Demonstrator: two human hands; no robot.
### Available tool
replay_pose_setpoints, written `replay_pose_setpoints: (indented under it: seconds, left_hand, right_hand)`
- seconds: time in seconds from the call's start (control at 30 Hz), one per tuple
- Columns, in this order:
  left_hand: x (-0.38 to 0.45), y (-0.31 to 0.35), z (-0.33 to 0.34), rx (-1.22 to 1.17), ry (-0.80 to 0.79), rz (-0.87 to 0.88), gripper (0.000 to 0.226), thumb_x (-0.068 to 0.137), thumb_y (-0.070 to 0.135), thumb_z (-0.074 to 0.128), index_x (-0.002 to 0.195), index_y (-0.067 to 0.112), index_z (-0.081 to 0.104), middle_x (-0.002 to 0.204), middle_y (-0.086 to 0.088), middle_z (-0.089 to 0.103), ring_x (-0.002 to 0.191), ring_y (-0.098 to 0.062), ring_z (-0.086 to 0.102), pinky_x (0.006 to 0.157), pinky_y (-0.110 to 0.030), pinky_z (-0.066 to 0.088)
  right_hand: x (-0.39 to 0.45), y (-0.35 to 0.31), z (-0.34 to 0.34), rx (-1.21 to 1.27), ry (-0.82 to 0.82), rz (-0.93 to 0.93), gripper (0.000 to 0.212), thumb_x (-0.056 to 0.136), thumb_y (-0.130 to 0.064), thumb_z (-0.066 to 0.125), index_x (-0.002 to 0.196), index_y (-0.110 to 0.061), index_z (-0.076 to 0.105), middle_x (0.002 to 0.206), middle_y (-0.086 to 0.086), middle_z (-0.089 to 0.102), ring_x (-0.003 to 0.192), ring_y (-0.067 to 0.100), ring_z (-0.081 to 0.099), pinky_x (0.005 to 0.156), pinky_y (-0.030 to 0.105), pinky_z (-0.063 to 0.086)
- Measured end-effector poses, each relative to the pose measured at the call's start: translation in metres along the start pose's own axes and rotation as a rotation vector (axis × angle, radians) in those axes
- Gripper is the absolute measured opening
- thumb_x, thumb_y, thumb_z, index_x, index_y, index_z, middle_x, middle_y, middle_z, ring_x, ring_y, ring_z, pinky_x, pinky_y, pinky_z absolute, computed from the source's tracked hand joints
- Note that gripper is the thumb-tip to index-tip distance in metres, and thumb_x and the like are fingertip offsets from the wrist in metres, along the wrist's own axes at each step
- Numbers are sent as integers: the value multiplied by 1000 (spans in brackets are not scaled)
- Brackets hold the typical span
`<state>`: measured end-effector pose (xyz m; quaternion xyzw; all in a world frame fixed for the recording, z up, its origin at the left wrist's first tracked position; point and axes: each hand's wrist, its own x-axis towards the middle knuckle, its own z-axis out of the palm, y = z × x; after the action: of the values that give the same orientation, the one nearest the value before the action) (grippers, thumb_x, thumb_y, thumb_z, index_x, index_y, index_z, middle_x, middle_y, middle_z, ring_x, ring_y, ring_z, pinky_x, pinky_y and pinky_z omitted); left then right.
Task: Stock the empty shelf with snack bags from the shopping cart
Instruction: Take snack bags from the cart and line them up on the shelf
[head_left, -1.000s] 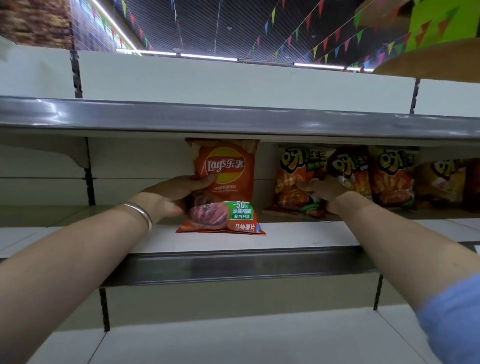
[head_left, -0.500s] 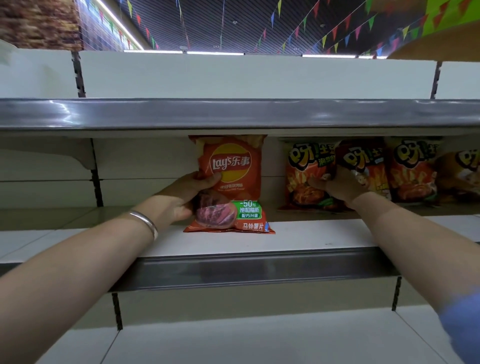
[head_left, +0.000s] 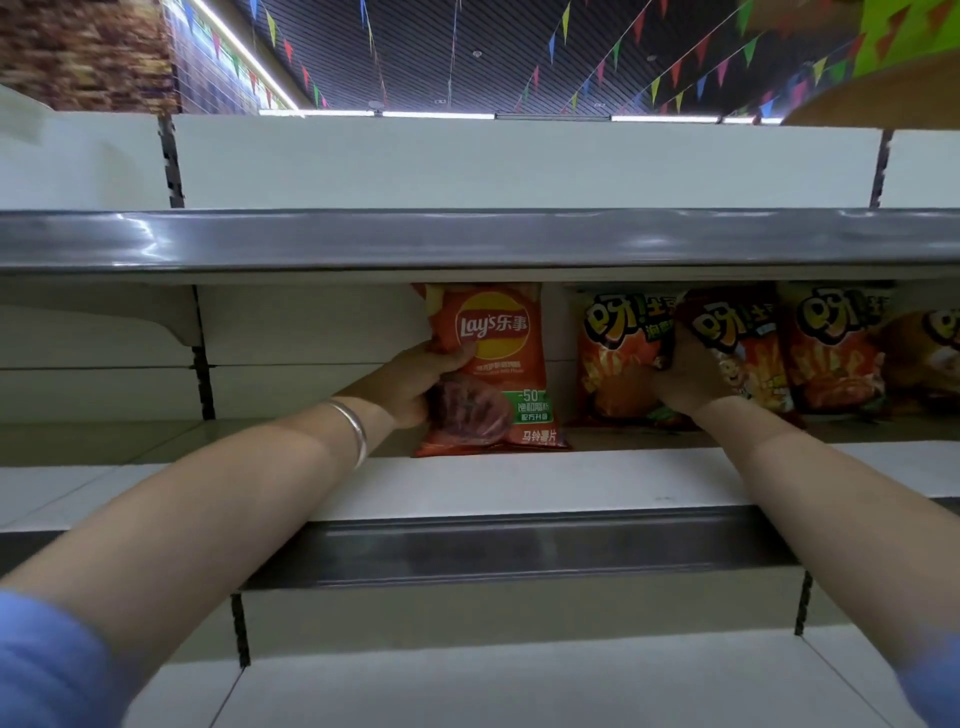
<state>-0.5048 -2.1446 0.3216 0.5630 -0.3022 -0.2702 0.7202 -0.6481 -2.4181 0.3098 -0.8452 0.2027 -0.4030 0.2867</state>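
An orange-red Lay's chip bag (head_left: 501, 364) stands upright on the white middle shelf (head_left: 519, 483). My left hand (head_left: 421, 382) grips its left edge, thumb on the front. To the right stands a row of orange snack bags. My right hand (head_left: 685, 379) holds the darker fries bag (head_left: 737, 343) by its left edge, where it overlaps the first orange bag (head_left: 618, 364). Another orange bag (head_left: 831, 348) stands right of it. The shopping cart is out of view.
The grey front rail of the upper shelf (head_left: 467, 239) overhangs the bags closely. A yellow-orange bag (head_left: 930, 353) sits at the far right. The shelf stretch left of the Lay's bag (head_left: 130, 441) holds nothing, and a lower white shelf (head_left: 519, 686) lies below.
The Lay's bag has been pushed back and stood straighter. My right hand has shifted right along the row and now grips the darker fries bag, pulling it upright.
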Motion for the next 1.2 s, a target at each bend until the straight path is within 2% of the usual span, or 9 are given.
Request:
replay_pose_setpoints:
  seconds: [0.13,0.27,0.4,0.73,0.83,0.93,1.0,1.1,1.2]
  left_hand:
    - [21,-3,1,-26,8,85,66,83,16,68,144,11,44,136,-18,59,119,-35,61,91,-47,54]
    - [33,-1,-1,14,0,122,106,45,31,99,137,13,49,127,-15,66,113,-33,66,85,-46,58]
    - [45,-3,-4,25,-58,141,120,39,34,101,142,11,44,133,-18,61,119,-36,62,91,-50,56]
    - [45,-13,22,-47,-13,145,89,65,24,87,141,10,43,133,-17,61,118,-35,63,92,-51,55]
    - [50,-14,25,-1,71,130,87,68,24,80,143,11,37,137,-16,56,124,-37,57,103,-58,46]
    - [66,-22,22,168,283,129,120,43,54,95,142,21,35,142,-11,49,126,-36,53,103,-59,46]
    - [59,-20,28,388,408,116,118,53,63,87,147,24,28,147,-13,40,132,-38,44,107,-58,41]
    - [40,-12,48,591,563,169,99,84,43,75,156,20,11,153,-18,25,141,-40,27,116,-51,29]
    - [29,-8,63,636,620,249,97,88,29,72,156,17,5,153,-19,22,143,-38,20,116,-45,22]
  right_hand:
    - [-5,-5,-2,31,2,-5,71,86,-16,76,146,-11,38,146,12,49,136,32,44,111,41,34]
    - [-3,-6,-2,29,-6,11,71,86,-19,75,147,-12,39,145,11,50,135,32,45,111,40,35]
    - [-3,-6,0,27,0,10,72,88,-19,73,149,-13,35,148,10,48,138,31,43,112,42,35]
    - [-2,-10,-4,-26,36,44,69,92,-12,67,150,-10,30,148,13,45,139,33,39,112,40,32]
    - [2,-8,-1,-88,8,68,75,94,-17,65,154,-12,21,152,17,37,142,36,33,114,43,30]
    - [1,-7,2,-202,13,117,81,95,-26,64,157,-12,13,157,21,20,146,43,18,117,51,22]
    - [-3,-10,2,-233,44,133,83,95,-29,64,158,-14,11,160,21,9,147,46,6,118,55,17]
    - [-8,-12,3,-234,78,103,85,94,-26,65,158,-14,10,161,18,4,147,45,3,118,54,18]
    - [-13,-14,2,-251,92,77,87,93,-25,65,158,-16,8,161,16,3,148,44,4,118,54,21]
